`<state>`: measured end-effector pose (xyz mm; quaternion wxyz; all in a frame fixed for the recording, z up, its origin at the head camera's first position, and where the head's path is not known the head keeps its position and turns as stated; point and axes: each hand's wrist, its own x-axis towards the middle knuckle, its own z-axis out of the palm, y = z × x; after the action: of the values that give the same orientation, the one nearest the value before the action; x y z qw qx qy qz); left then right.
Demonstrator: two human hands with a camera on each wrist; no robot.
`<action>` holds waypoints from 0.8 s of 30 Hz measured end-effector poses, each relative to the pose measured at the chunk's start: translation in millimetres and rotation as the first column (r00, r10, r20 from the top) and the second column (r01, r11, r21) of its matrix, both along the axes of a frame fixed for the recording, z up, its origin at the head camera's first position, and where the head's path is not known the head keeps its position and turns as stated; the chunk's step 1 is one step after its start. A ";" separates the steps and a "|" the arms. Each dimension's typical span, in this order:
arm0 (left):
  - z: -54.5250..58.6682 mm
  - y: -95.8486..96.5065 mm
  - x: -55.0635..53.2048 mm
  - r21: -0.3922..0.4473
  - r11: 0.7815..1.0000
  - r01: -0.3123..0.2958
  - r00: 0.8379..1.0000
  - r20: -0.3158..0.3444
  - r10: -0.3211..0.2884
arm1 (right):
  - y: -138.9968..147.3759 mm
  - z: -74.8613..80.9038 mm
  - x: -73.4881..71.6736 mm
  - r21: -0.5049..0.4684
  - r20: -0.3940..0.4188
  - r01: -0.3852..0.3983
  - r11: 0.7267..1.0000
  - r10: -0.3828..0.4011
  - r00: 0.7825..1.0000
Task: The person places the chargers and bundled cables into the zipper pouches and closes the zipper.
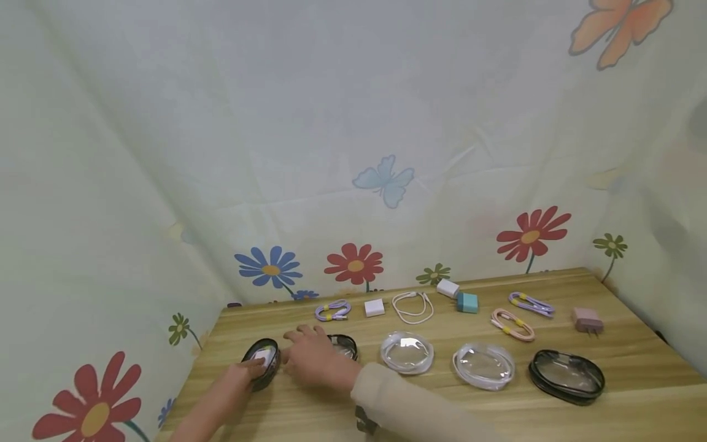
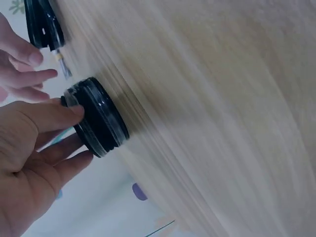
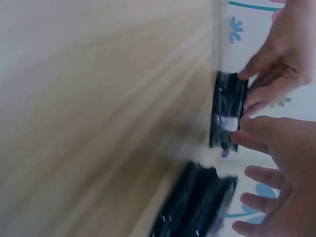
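At the left of the table, in the head view, my left hand (image 1: 243, 376) grips a black-rimmed oval case (image 1: 272, 369) with a pale item showing inside it. The left wrist view shows the case (image 2: 101, 118) with its black side wall facing the camera, thumb and fingers of the left hand (image 2: 37, 158) at its rim. My right hand (image 1: 317, 359) is just right of that case, fingers spread; in the right wrist view its thumb tip appears to touch the case's edge (image 3: 229, 106). A second black-rimmed case (image 1: 347, 345) is partly hidden behind the right hand.
Two white-rimmed clear cases (image 1: 407, 353) and another black-rimmed case (image 1: 567, 376) lie rightward. Behind them are purple cables (image 1: 333, 310), a white cable (image 1: 413, 307), a pink cable (image 1: 512, 324), and white (image 1: 374, 307), teal (image 1: 467, 302) and pink chargers (image 1: 588, 320). Flowered cloth surrounds the table.
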<state>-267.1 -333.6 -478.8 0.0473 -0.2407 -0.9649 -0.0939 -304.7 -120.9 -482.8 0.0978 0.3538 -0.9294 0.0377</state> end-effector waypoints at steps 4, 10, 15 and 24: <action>-0.4 2.6 -1.8 0.088 0.992 -0.092 0.996 0.025 0.090 | 15.6 7.2 -1.8 0.011 0.004 -0.006 1.000 0.006 1.000; -2.8 15.1 -12.5 0.092 0.974 -0.208 0.978 0.009 0.208 | 33.0 15.1 -3.2 0.020 -0.025 -0.007 1.000 0.007 1.000; -13.7 19.4 -22.0 -0.034 0.958 -0.285 0.958 -0.021 0.285 | 41.8 19.1 -2.6 0.014 -0.024 0.016 1.000 -0.016 1.000; -13.3 19.5 -19.6 -0.050 0.965 -0.257 0.966 -0.022 0.256 | 50.6 15.9 -3.3 0.017 -0.020 0.018 1.000 -0.017 1.000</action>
<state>-286.7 -314.1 -492.1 0.0604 -0.1159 -0.9896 -0.0599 -307.9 -70.3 -466.9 0.1044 0.3468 -0.9318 0.0255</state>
